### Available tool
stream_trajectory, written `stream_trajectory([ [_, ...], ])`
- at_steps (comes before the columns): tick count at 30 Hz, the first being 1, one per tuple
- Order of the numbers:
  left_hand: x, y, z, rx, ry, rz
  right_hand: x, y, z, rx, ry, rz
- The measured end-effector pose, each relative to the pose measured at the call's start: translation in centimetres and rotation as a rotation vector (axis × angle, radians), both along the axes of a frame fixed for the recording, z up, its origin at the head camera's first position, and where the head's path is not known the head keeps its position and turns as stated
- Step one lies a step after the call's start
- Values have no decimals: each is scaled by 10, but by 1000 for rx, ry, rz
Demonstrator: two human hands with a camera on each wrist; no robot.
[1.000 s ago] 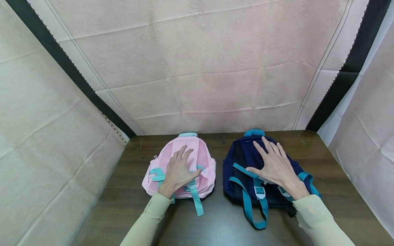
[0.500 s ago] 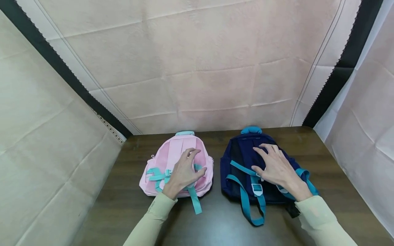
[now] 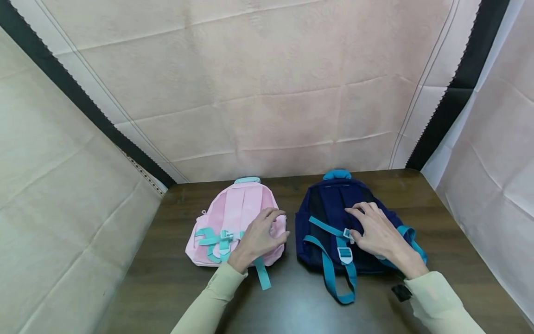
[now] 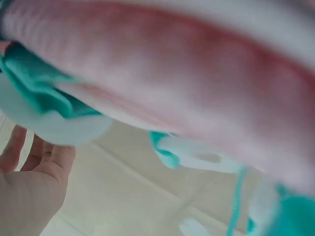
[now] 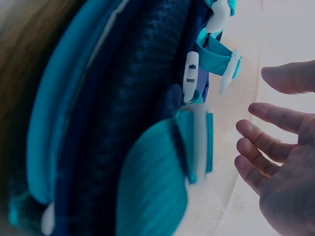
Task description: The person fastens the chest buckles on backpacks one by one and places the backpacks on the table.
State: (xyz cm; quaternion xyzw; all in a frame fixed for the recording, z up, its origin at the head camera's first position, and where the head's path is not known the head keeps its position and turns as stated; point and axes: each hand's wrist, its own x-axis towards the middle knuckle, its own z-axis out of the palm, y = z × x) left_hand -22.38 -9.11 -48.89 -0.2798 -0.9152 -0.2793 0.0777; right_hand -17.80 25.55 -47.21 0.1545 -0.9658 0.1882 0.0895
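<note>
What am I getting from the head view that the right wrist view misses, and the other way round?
Only the head view: the pink backpack and left hand.
Only the right wrist view: the palm side of the right hand, with a visible gap between its fingers and the navy backpack.
Both: the right hand, navy backpack, teal straps and white buckles.

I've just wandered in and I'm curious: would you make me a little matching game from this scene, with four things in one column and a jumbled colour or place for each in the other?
Things:
1. left hand
2. table
3. dark blue backpack
4. pink backpack

Colours and places:
A. topped by a pale blue-green handle
B. over the pink backpack, as the head camera sees it
C. topped by a bright blue handle
D. brown, beneath both backpacks

Right pairs: 1-B, 2-D, 3-C, 4-A
</note>
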Motion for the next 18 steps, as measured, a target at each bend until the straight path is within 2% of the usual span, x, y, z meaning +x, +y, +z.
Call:
stream_trajectory([
  [4, 3, 11, 1, -12, -16, -27, 6, 5, -5, 2, 3, -4],
  [10, 4, 31, 8, -6, -33, -90, 11, 11, -7, -3, -12, -7],
  [18, 8, 52, 9, -44, -41, -117, 16, 15, -10, -17, -55, -17],
])
